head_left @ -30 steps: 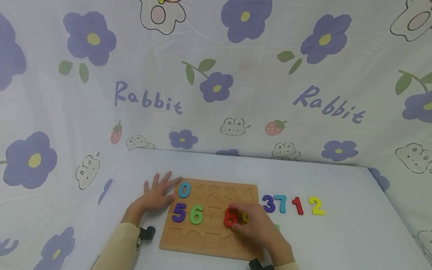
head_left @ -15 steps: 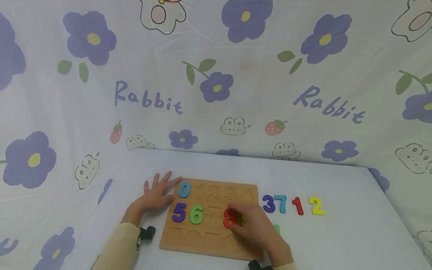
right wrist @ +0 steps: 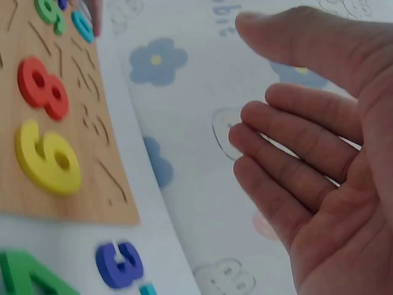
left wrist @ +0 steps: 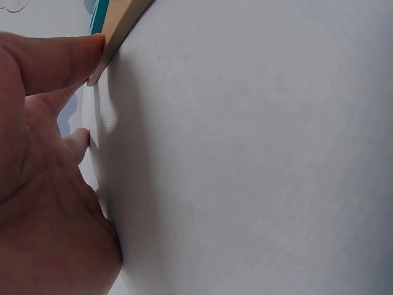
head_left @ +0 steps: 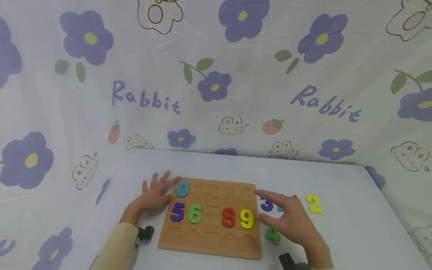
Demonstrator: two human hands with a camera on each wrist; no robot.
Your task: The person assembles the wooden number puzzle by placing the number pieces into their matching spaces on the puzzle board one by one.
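Note:
A wooden number puzzle board [head_left: 209, 240] lies on the white table. My left hand [head_left: 153, 197] touches its upper left edge, fingers spread; in the left wrist view the thumb [left wrist: 67, 58] meets the board's side. In the board sit a blue 0 [head_left: 183, 189], a purple 5 [head_left: 177, 212], a green 6 [head_left: 195, 213], a red 8 [head_left: 228, 217] and a yellow 9 [head_left: 246, 219]. My right hand [head_left: 290, 215] is off the board's right edge with nothing in it, thumb and fingers apart. It partly covers the purple 3 [head_left: 267, 204] and other loose numbers.
Right of the board lie a green 4 [head_left: 273, 236], a yellow 2 [head_left: 314, 204], a mostly hidden blue piece [head_left: 281, 202] and a red one [head_left: 295, 197]. Bare recesses show in the board's top and bottom rows. A flower-patterned cloth [head_left: 202, 123] hangs behind the table.
My right hand has let go of the red 8, which now sits in the middle row, and has moved right past the board's edge. The left hand stays in place.

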